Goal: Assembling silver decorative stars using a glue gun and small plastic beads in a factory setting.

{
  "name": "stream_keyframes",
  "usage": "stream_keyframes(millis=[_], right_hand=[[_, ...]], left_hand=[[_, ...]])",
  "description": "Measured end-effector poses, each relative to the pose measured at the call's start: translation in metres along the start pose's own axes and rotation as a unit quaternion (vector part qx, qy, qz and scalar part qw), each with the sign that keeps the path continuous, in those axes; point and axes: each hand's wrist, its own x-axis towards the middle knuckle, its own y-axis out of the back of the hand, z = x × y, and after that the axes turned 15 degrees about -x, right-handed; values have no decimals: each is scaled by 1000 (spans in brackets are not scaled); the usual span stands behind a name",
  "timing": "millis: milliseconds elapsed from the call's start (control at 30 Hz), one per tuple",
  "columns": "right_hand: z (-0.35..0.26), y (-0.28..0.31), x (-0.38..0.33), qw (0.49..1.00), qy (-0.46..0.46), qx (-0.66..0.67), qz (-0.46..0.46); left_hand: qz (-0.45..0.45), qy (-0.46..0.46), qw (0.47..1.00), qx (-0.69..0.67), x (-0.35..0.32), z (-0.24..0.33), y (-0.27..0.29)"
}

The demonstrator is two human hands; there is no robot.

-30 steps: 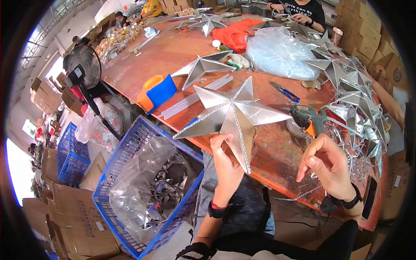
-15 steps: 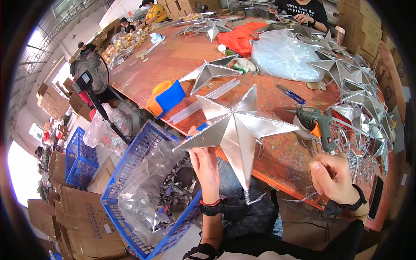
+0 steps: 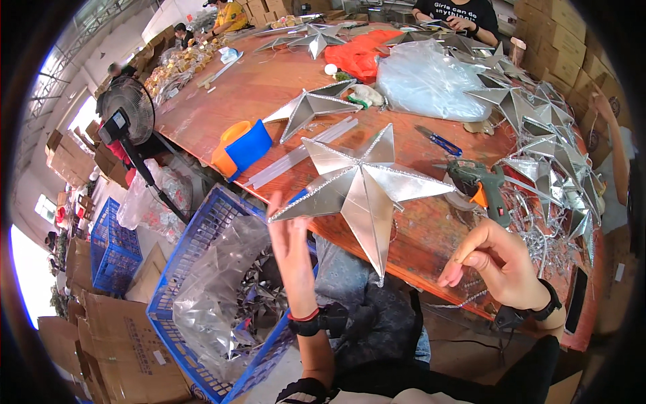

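A silver five-pointed star (image 3: pixel 367 185) with sparkly trim along its ridges lies in front of me, its lowest point jutting past the table edge. My left hand (image 3: pixel 293 246) is closed at the star's left point, fingertips showing above and below it. To the right, my right hand (image 3: pixel 494 259) hovers near the table edge, fingers bent and pressed together; whatever sits in them is hidden. A green glue gun (image 3: pixel 481 182) with an orange trigger lies just beyond that hand. Silver beaded trim (image 3: pixel 468 297) runs along the edge below it.
Finished stars (image 3: pixel 538 145) crowd the table's right side. Blue-handled cutters (image 3: pixel 441 141), clear glue sticks (image 3: pixel 299 155), an orange-and-blue roll (image 3: pixel 242 149) and a plastic bag (image 3: pixel 434 81) lie farther back. A blue crate (image 3: pixel 165 289) stands left; a co-worker (image 3: pixel 464 17) sits across.
My right hand has moved left and unbent from a fist into a looser pinch. My left fingers have shifted around the star's point. The thin strand at the star's lowest point no longer shows.
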Motion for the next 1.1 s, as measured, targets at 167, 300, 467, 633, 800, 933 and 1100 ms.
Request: stream_keyframes(millis=[167,300,467,633,800,933,1100], right_hand=[[-5,4,-4,992,28,-122,-24],[-11,0,-11,983,-15,-184,22],[-11,8,-4,955,6,-297,30],[-16,8,3,939,-41,-339,-39],[-17,15,-4,919,4,-298,-257],[-5,28,1,921,-15,-365,-137],[42,61,9,796,-183,-553,164]], left_hand=[[110,-111,987,37,9,25,41],[123,-137,980,71,11,36,62],[105,-100,986,82,4,41,45],[-8,79,983,164,0,56,54],[-244,241,917,204,-3,66,47],[-346,283,890,93,-8,60,37],[-426,244,860,143,-16,35,13]])
